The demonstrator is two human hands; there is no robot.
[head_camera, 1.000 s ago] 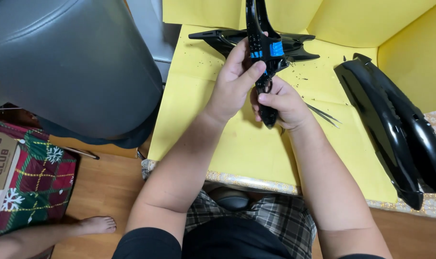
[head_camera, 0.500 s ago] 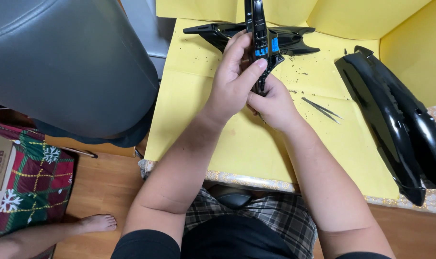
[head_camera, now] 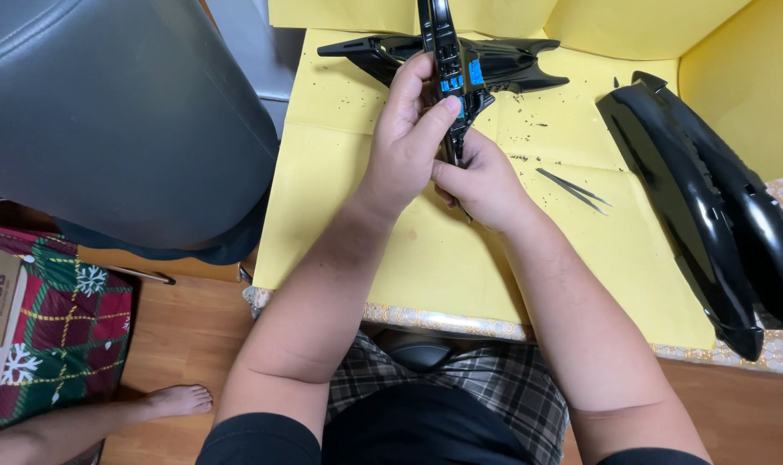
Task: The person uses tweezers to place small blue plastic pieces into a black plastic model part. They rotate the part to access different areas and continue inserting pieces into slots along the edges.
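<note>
A long glossy black plastic part with blue tape patches stands nearly upright over the yellow paper on the table. My left hand wraps around its middle, thumb pressed near the blue patches. My right hand grips its lower end from below, so that end is hidden. The two hands touch each other. Behind them lies a black wing-shaped panel flat on the paper.
Thin metal tweezers lie on the paper to the right of my hands. Two long curved black panels rest at the table's right side. A large grey cushioned seat stands to the left. A bare foot and a plaid bag are on the floor.
The view has shifted a little. Both hands have slid up the black part and drawn closer together; the right hand's grip on the lower end has tightened.
</note>
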